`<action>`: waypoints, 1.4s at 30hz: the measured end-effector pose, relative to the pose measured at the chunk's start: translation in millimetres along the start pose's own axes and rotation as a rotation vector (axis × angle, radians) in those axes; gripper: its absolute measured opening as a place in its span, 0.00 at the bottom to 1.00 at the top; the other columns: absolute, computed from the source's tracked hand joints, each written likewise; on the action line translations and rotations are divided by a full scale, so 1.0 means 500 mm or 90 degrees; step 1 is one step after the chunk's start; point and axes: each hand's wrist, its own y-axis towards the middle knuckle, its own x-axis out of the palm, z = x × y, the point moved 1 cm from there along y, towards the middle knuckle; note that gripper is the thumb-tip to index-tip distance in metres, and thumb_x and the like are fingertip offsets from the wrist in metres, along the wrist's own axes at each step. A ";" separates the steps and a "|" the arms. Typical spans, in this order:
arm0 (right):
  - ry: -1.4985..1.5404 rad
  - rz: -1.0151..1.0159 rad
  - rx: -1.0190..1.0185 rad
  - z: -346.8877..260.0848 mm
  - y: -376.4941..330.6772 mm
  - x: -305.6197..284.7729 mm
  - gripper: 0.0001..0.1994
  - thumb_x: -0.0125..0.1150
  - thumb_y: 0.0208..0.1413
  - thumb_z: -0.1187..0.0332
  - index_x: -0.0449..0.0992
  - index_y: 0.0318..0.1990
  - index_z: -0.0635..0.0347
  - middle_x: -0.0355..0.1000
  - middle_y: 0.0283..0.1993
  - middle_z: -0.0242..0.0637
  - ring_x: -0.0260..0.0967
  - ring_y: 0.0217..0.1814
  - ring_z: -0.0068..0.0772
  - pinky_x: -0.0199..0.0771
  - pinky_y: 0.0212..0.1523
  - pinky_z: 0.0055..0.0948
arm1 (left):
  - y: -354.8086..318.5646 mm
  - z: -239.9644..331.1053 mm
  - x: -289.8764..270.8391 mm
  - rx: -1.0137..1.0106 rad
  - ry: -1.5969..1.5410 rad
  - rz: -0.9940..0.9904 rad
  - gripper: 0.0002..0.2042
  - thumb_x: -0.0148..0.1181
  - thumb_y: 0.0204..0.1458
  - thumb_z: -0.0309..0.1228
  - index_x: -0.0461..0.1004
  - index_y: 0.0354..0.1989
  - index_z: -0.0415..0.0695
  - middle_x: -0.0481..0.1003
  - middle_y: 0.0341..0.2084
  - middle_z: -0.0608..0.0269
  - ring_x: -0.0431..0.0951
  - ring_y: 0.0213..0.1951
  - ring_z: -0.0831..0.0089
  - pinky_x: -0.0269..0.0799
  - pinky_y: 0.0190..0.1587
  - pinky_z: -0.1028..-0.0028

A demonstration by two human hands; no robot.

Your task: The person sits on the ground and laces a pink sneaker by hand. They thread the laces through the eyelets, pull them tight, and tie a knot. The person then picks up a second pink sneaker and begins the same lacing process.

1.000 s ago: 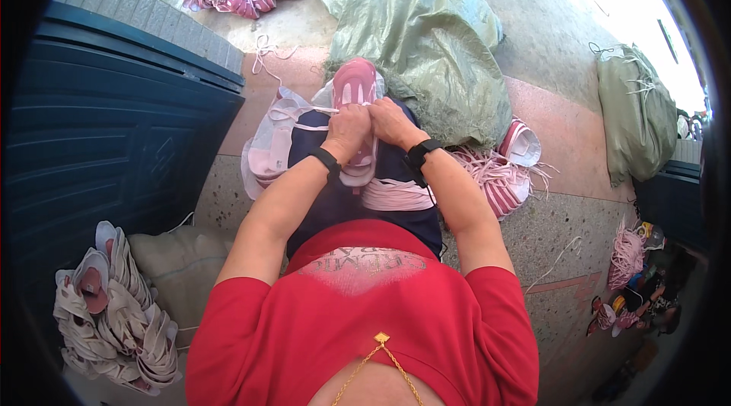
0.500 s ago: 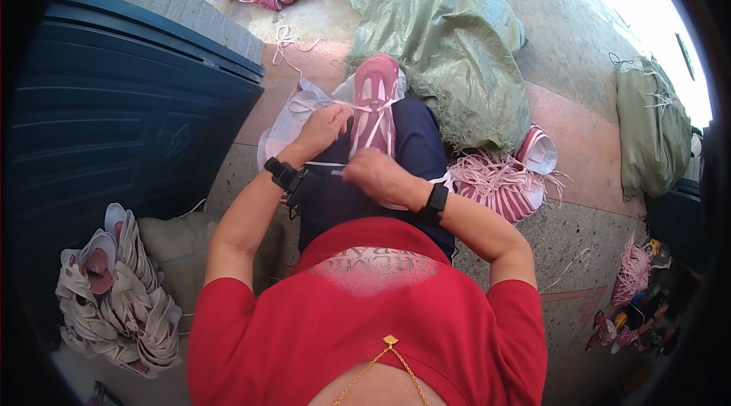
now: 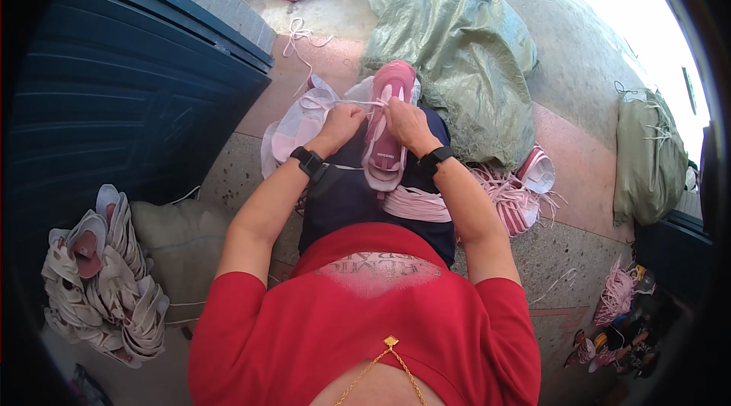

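Note:
A pink shoe upper [image 3: 386,148] lies lengthwise across my lap, its toe pointing away from me. A pale shoelace [image 3: 358,103] runs from its eyelets toward the left. My left hand [image 3: 343,129], just left of the upper, is closed with the lace at its fingers. On the upper's right side, my right hand [image 3: 408,124] pinches the lace near the eyelets; its fingertips are partly hidden. A bundle of pink laces [image 3: 417,204] rests across my thigh below the right wrist. Pale shoe pieces [image 3: 293,128] lie beyond my left knee.
A large green woven sack [image 3: 464,48] lies ahead, with striped pink uppers [image 3: 518,200] beside it. Stacked pale uppers [image 3: 106,284] stand at the left near a cushion-like sack [image 3: 179,250]. A dark blue metal door [image 3: 145,78] borders the left; another sack [image 3: 647,155] stands right.
My right hand has moved forward from the heel end to the eyelets and now pinches the lace. My left hand has shifted slightly nearer me. The lace bundle on my lap has come into view.

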 end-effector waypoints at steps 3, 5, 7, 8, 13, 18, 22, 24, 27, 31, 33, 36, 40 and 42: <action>0.050 0.040 0.075 0.001 0.001 0.002 0.15 0.45 0.59 0.60 0.66 0.34 0.65 0.71 0.32 0.58 0.68 0.39 0.61 0.65 0.39 0.52 | 0.013 0.009 0.003 0.056 0.158 0.041 0.11 0.53 0.53 0.35 0.76 0.34 0.40 0.77 0.27 0.52 0.77 0.30 0.60 0.70 0.33 0.65; 0.069 0.046 0.094 0.006 0.005 0.002 0.15 0.44 0.60 0.59 0.66 0.34 0.66 0.70 0.33 0.59 0.67 0.39 0.62 0.64 0.40 0.53 | 0.016 0.023 0.004 0.057 0.229 0.040 0.12 0.51 0.53 0.36 0.76 0.34 0.41 0.77 0.29 0.48 0.77 0.33 0.52 0.71 0.36 0.60; 0.068 0.036 0.096 0.012 0.007 0.003 0.16 0.43 0.60 0.59 0.66 0.34 0.66 0.70 0.33 0.60 0.67 0.39 0.63 0.64 0.40 0.53 | 0.017 0.040 0.004 0.068 0.270 0.036 0.12 0.50 0.53 0.38 0.75 0.33 0.42 0.76 0.29 0.47 0.76 0.35 0.48 0.70 0.36 0.57; 0.068 0.036 0.093 0.014 0.008 0.004 0.16 0.43 0.60 0.59 0.66 0.34 0.66 0.70 0.33 0.60 0.67 0.39 0.63 0.64 0.40 0.53 | 0.017 0.048 0.003 0.073 0.291 0.028 0.12 0.49 0.53 0.38 0.75 0.32 0.42 0.76 0.29 0.47 0.76 0.35 0.48 0.70 0.36 0.56; 0.081 0.047 0.095 0.008 0.005 0.005 0.16 0.43 0.60 0.59 0.66 0.35 0.66 0.70 0.34 0.60 0.67 0.40 0.63 0.64 0.40 0.52 | 0.022 0.073 0.000 0.171 0.389 0.015 0.12 0.47 0.55 0.37 0.73 0.29 0.42 0.75 0.26 0.48 0.76 0.32 0.49 0.71 0.33 0.55; 0.066 0.055 0.084 -0.003 0.003 -0.009 0.15 0.42 0.60 0.60 0.68 0.33 0.65 0.72 0.31 0.58 0.70 0.37 0.60 0.67 0.39 0.51 | 0.029 0.079 0.011 0.214 0.422 0.011 0.10 0.47 0.54 0.35 0.72 0.29 0.43 0.75 0.26 0.49 0.77 0.31 0.50 0.71 0.31 0.57; 0.084 0.038 0.100 -0.002 0.005 -0.014 0.17 0.40 0.62 0.58 0.68 0.34 0.64 0.72 0.32 0.57 0.69 0.38 0.60 0.67 0.40 0.51 | 0.033 0.078 0.017 0.230 0.452 -0.005 0.10 0.50 0.53 0.36 0.73 0.28 0.43 0.75 0.25 0.51 0.77 0.29 0.51 0.72 0.31 0.57; 0.118 0.061 0.124 0.002 0.002 -0.014 0.17 0.40 0.61 0.58 0.69 0.35 0.64 0.72 0.33 0.57 0.69 0.38 0.60 0.67 0.41 0.50 | 0.039 0.073 0.014 0.161 0.382 0.028 0.10 0.52 0.52 0.36 0.74 0.28 0.44 0.76 0.25 0.52 0.77 0.29 0.51 0.72 0.31 0.58; 0.216 0.094 0.122 0.003 -0.009 -0.009 0.16 0.44 0.59 0.59 0.72 0.33 0.64 0.72 0.31 0.54 0.70 0.35 0.55 0.67 0.38 0.44 | 0.041 0.064 0.012 0.110 0.351 0.050 0.09 0.55 0.49 0.37 0.76 0.28 0.46 0.76 0.25 0.54 0.77 0.29 0.52 0.72 0.31 0.59; 0.231 -0.009 0.104 0.001 -0.028 -0.003 0.14 0.49 0.54 0.61 0.76 0.30 0.64 0.71 0.25 0.52 0.72 0.29 0.47 0.69 0.34 0.38 | 0.017 0.064 0.018 0.333 0.479 0.062 0.07 0.58 0.47 0.37 0.77 0.29 0.48 0.76 0.26 0.57 0.76 0.32 0.54 0.71 0.34 0.60; 0.236 0.009 0.111 -0.006 -0.029 0.000 0.14 0.49 0.53 0.62 0.76 0.28 0.64 0.72 0.26 0.53 0.72 0.31 0.51 0.70 0.35 0.41 | -0.001 0.068 0.018 0.389 0.444 0.100 0.07 0.58 0.46 0.36 0.77 0.29 0.47 0.76 0.25 0.57 0.75 0.32 0.54 0.71 0.36 0.59; 0.168 -0.014 0.119 -0.018 -0.020 0.006 0.14 0.49 0.53 0.62 0.76 0.28 0.64 0.72 0.28 0.55 0.72 0.34 0.54 0.71 0.36 0.44 | 0.006 0.074 0.012 0.303 0.433 0.005 0.06 0.57 0.45 0.33 0.76 0.29 0.46 0.76 0.26 0.55 0.75 0.33 0.53 0.71 0.38 0.58; 0.037 0.003 0.125 -0.027 -0.016 0.021 0.14 0.50 0.54 0.61 0.76 0.30 0.65 0.73 0.30 0.55 0.72 0.36 0.56 0.71 0.38 0.47 | 0.048 0.068 0.011 0.177 0.367 -0.159 0.08 0.56 0.44 0.31 0.75 0.30 0.42 0.76 0.28 0.50 0.76 0.34 0.51 0.71 0.38 0.60; -0.033 0.012 0.095 -0.032 -0.019 0.032 0.12 0.52 0.53 0.63 0.76 0.30 0.64 0.73 0.30 0.53 0.73 0.35 0.53 0.72 0.36 0.45 | 0.062 0.056 0.010 0.185 0.308 -0.191 0.08 0.55 0.44 0.31 0.75 0.31 0.41 0.76 0.28 0.48 0.76 0.34 0.51 0.70 0.37 0.62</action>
